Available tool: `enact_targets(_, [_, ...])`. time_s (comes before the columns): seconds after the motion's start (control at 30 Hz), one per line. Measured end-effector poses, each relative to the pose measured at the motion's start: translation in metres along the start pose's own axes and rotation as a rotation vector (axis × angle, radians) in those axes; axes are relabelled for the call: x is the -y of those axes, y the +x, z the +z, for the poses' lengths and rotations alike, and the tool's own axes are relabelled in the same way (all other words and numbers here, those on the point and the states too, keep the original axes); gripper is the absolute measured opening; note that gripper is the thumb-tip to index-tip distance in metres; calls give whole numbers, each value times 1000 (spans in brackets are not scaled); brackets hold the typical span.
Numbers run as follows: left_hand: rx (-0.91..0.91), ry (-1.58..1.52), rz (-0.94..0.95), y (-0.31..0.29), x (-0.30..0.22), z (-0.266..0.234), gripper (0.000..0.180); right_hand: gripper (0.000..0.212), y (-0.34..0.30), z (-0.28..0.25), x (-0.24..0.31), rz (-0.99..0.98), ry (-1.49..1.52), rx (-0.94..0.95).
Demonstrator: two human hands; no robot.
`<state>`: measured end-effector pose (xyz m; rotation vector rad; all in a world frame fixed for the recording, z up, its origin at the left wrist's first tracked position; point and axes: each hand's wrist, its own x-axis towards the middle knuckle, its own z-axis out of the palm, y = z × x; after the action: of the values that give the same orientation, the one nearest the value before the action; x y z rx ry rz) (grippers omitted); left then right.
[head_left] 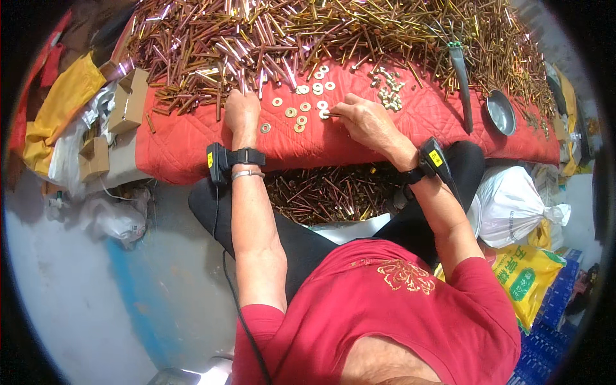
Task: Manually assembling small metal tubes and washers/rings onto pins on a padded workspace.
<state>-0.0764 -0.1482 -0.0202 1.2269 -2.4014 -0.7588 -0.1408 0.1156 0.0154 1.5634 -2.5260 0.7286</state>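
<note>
On the red quilted cloth, my left hand is closed at the near edge of a pile of brass-coloured metal tubes and rods. Its fingertips point down and away, so what they hold is hidden. My right hand pinches a short dark rod, its end at a pale metal washer. Several loose washers lie flat between the two hands. Beyond my right hand is a small cluster of metal nuts.
More long bolts fill a container between my legs. A grey dish and a dark strap-like tool lie at the right. Cardboard boxes stand at the left; a white plastic bag and a yellow sack are at the right.
</note>
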Motion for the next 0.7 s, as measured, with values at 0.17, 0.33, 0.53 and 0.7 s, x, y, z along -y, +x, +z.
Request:
enact_targets(0.17, [479,-1184,-226,-3,22,-13,17,13,7,-4,8,-11,-94,69])
enact_targets(0.33, [586,-1612,-395,-46,0,-22,25,6,51,3,16,-72,-318,353])
enact_targets(0.53, [884,-1956,-198,-87,-6,-23,20,13,89,12,17,-185,-492,572])
enact_targets(0.7, [910,-1985,-262,-102,-2,-19,20,22,40,-12,4,-63,-170,418])
